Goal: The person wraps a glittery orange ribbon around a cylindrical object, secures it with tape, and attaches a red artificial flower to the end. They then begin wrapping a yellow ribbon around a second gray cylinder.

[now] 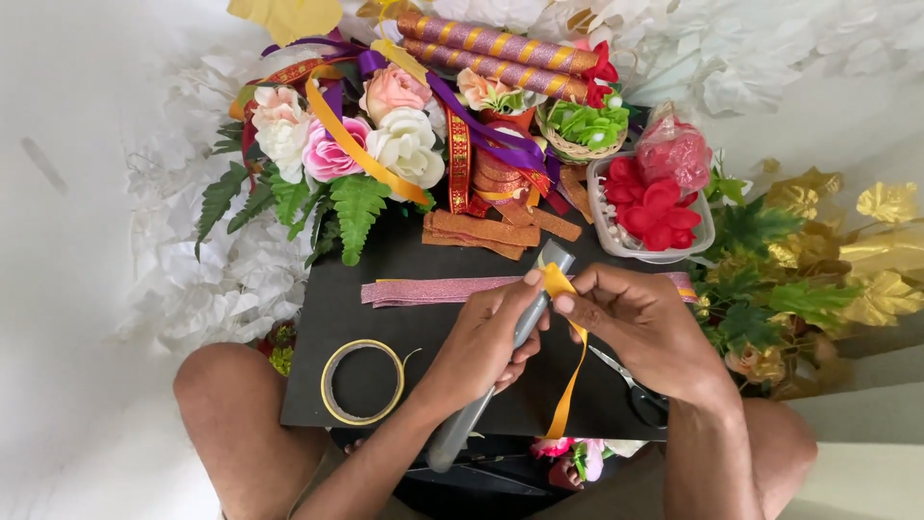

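Head view, grey tube (500,361) slanting up-right (hands (486,342) gripping)

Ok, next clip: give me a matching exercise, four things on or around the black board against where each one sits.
Things:
1. tape roll
2. scissors
3. clear tub of red flowers
4. grey tube

Places:
A. far right edge of the black board
B. held in the left hand
C. flat on the board's near left part
D. partly under the right hand

Pairs: 1-C, 2-D, 3-A, 4-B
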